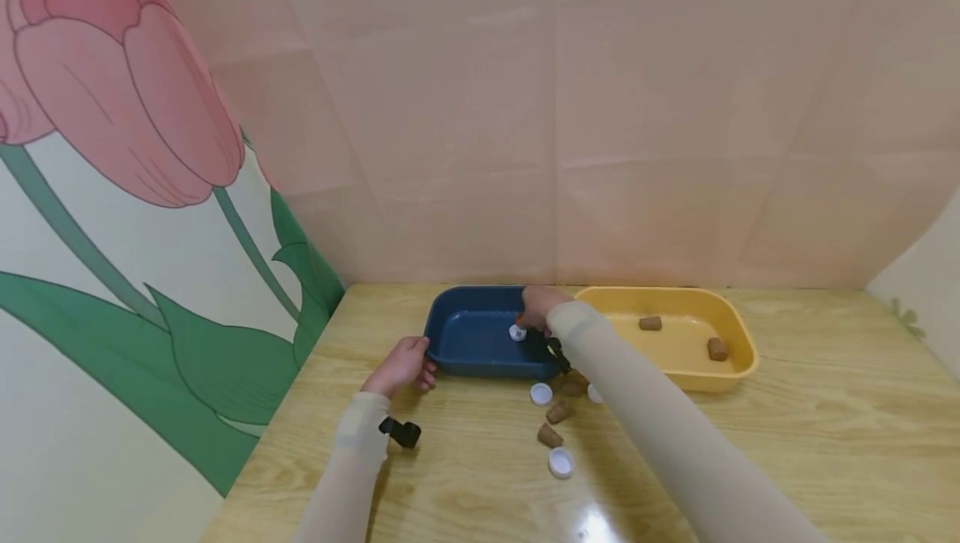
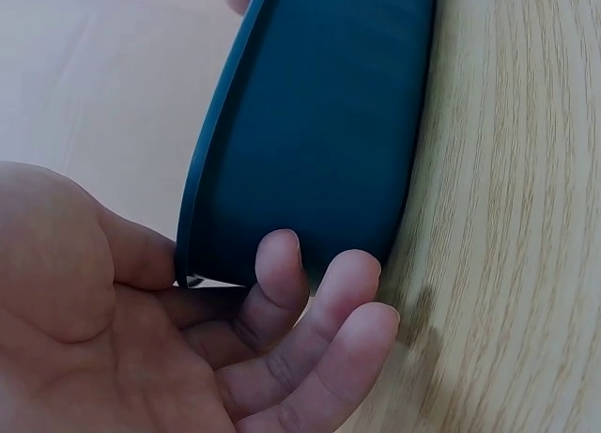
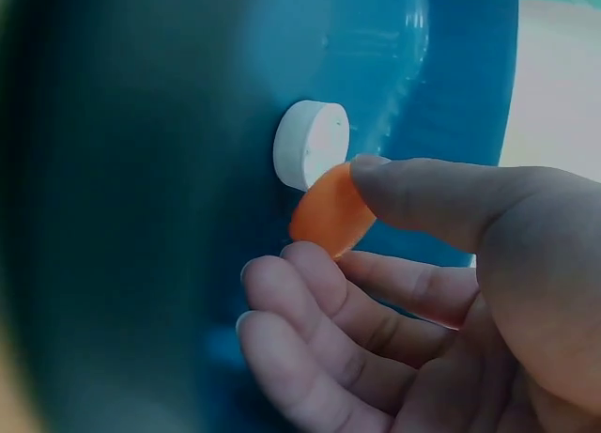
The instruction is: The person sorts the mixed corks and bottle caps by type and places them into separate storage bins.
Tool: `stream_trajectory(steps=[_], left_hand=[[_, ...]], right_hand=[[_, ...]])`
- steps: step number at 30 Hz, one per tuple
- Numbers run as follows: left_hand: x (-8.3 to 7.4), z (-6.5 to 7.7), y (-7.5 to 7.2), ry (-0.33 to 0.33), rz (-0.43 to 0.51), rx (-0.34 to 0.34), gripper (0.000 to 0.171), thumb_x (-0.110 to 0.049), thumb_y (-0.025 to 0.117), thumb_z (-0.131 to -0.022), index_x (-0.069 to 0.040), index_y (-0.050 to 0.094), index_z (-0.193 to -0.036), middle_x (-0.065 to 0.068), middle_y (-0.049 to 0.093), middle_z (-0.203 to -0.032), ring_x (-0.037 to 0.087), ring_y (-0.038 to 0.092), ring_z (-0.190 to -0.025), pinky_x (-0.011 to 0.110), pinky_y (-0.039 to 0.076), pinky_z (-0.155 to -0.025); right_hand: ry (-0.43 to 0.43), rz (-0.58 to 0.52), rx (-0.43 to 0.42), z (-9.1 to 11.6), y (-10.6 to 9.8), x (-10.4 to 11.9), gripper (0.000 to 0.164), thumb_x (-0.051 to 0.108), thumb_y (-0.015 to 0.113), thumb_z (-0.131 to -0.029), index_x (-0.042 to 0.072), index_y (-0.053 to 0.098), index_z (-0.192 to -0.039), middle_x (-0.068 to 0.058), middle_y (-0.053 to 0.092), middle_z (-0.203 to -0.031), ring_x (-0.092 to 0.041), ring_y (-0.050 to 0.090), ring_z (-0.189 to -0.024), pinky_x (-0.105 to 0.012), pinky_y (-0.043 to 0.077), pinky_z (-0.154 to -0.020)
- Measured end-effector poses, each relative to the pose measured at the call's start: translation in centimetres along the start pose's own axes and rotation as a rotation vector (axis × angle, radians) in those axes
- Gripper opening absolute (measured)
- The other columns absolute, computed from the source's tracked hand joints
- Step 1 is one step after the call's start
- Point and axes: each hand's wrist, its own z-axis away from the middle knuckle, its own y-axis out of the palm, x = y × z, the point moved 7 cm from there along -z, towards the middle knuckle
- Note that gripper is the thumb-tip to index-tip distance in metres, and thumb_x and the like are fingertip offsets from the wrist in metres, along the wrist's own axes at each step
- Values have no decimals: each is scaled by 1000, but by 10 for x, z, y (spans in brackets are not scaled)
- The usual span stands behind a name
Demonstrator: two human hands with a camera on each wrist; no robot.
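Observation:
My left hand (image 1: 402, 366) grips the left rim of a blue plastic tray (image 1: 467, 362), thumb at the edge and the other fingers curled by its outer wall, as the left wrist view shows. Over the tray's right part, my right hand (image 3: 423, 292) pinches an orange bottle cap (image 3: 331, 212) between thumb and fingers. A white bottle cap (image 3: 308, 144) is inside the tray, right beside the orange one. In the head view this white cap shows left of my right hand, whose fingertips are mostly hidden.
A yellow tray (image 1: 738, 372) adjoins on the right, with brown cork stoppers (image 1: 717, 349) in it. In front of the trays lie more stoppers (image 1: 550, 435) and white caps (image 1: 560, 463) on the wooden table (image 1: 840, 443). A pink sheet (image 1: 450, 109) hangs behind.

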Motion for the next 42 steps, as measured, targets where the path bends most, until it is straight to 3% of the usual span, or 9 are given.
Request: stream_trajectory(steps=[10, 14, 17, 21, 25, 30, 42], left_hand=[[1, -3, 1, -7, -1, 6, 42, -19, 27, -111, 12, 54, -118, 17, 60, -86, 23, 63, -66, 38, 58, -60], [1, -1, -1, -13, -7, 5, 42, -19, 27, -111, 13, 53, -118, 17, 59, -86, 24, 64, -68, 39, 58, -62], [1, 0, -2, -17, -11, 3, 42, -19, 27, -111, 13, 53, -118, 17, 59, -86, 24, 64, -67, 38, 59, -62], [2, 0, -1, -21, -12, -2, 41, -19, 27, -110, 12, 54, -115, 16, 60, -85, 23, 64, -66, 37, 59, -61], [3, -1, 0, -19, -13, -5, 41, -19, 27, -110, 11, 55, -114, 16, 60, -85, 23, 64, -66, 36, 58, -60], [5, -1, 0, -17, -9, -4, 41, -19, 28, -111, 12, 55, -114, 17, 60, -86, 24, 64, -67, 37, 58, -61], [5, -3, -1, -11, -12, 7, 44, -20, 27, -111, 15, 51, -122, 18, 60, -87, 24, 65, -68, 38, 59, -63]], right_hand=[[-81, -88, 3, 11, -18, 1, 22, 19, 70, -92, 0, 65, -102, -19, 70, -87, -19, 61, -51, -27, 49, -44], [-170, -86, -48, 26, -27, 14, 34, 23, 68, -95, 0, 64, -120, -14, 69, -97, -21, 65, -61, -30, 53, -53], [-265, -62, -114, 44, -35, 26, 39, 24, 68, -96, 0, 64, -125, -10, 68, -102, -18, 64, -69, -33, 55, -66], [-425, -75, -202, 79, -39, 38, 30, 21, 69, -95, 0, 67, -118, -5, 69, -84, -12, 58, -64, -34, 53, -69], [-530, -137, -206, 116, -30, 39, 21, 20, 68, -96, 7, 69, -112, 4, 62, -70, -7, 50, -56, -28, 48, -59], [-562, -200, -144, 150, -10, 30, 21, 21, 67, -97, 11, 67, -115, 8, 56, -67, -6, 46, -53, -24, 44, -56], [-587, -212, -169, 168, 37, -12, 20, 7, 70, -90, 5, 68, -110, 10, 55, -69, 0, 48, -59, -20, 45, -55]])
